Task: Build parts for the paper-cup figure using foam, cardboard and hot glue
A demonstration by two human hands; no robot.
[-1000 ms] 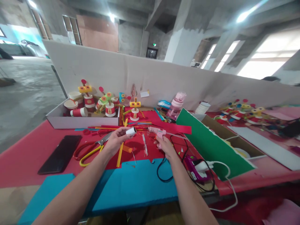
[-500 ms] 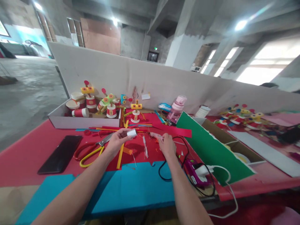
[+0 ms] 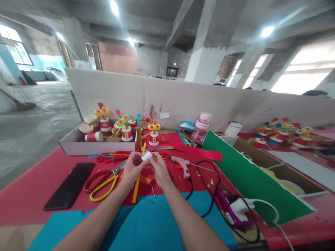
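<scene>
A small piece of white paper (image 3: 146,156) with a dark edge, apparently curled, is pinched in both hands above the red table cover. My left hand (image 3: 131,170) grips it from the left, fingers closed. From the right, my right hand (image 3: 160,170) closes its fingertips on the same piece. A pink hot glue gun (image 3: 181,162) lies to the right of my right hand, a clear stick poking out of its back. Left of my hands rest scissors (image 3: 106,181) with red and yellow handles. A yellow paper strip (image 3: 136,188) lies beneath my hands.
Blue sheets (image 3: 146,223) cover the front edge. A phone (image 3: 69,186) lies left. Paper-cup figures (image 3: 154,137) stand at the back, several in a white box (image 3: 99,148). To the right are a purple power socket (image 3: 235,209), looping cables and a green-sided box (image 3: 251,181).
My right hand has let go of the pink glue gun and moved left to the white paper, which it now holds together with my left hand. The view has tilted up slightly.
</scene>
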